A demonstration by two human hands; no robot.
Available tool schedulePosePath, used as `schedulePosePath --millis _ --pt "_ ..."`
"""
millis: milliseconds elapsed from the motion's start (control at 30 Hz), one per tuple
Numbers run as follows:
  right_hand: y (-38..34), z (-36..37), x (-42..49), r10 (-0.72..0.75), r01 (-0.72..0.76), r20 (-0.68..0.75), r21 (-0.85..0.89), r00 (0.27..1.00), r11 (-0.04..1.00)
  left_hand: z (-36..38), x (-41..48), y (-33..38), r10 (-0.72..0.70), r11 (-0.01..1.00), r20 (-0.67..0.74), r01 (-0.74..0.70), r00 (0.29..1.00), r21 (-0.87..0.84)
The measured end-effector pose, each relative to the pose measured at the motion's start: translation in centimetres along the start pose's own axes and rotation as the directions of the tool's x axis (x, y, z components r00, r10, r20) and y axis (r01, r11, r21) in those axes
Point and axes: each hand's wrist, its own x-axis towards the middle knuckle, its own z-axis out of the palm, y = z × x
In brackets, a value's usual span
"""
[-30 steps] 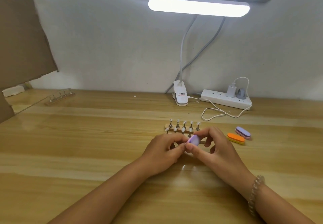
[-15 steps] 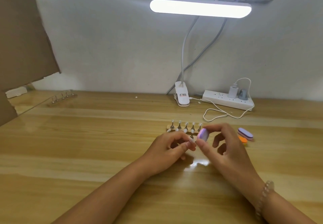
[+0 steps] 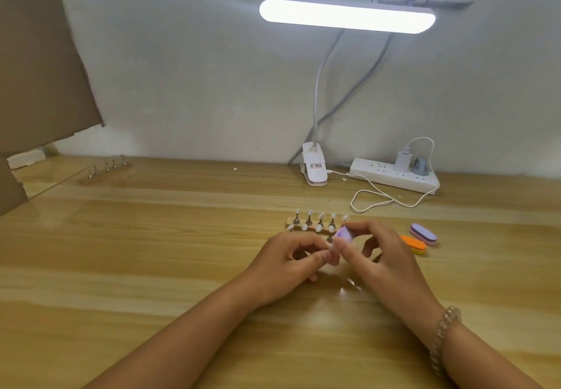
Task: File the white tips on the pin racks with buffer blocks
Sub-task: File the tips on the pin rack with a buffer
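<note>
Head: lilac oval buffer block [image 3: 343, 234] in R hand [image 3: 385, 255]

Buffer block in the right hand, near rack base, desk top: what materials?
Buffer block in the right hand: likely foam with matte abrasive faces; lilac, rounded edges. Rack base: looks like pale unfinished wood, matte. Desk top: wood grain, glossy lamp glare; laminate or varnished wood, can't tell.

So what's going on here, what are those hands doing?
A person is filing small tips. The right hand pinches a purple buffer block against a white tip that the left hand seems to pinch, mostly hidden by fingers. Just behind them stands the pin rack with more tips. A spare purple block and an orange block lie on the table to the right.
</note>
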Motion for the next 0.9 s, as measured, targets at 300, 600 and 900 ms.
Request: schedulePosePath --millis 300,600,900 --pt "-0.9 0.4 -1.1 -0.171 0.175 0.084 -0.044 0.982 0.984 -0.2 0.0 -0.1 0.019 0.998 -0.028 -0.021 0.999 -0.062" --pt "-0.8 0.4 -1.0 -0.131 0.135 0.161 -0.014 0.978 0.991 -0.2 0.0 -0.3 0.015 1.000 0.008 -0.015 1.000 0.002" --pt "-0.9 0.4 -1.3 -0.110 0.106 0.186 0.032 0.976 0.994 -0.2 0.1 -0.4 -0.009 1.000 -0.037 0.008 0.999 -0.021"
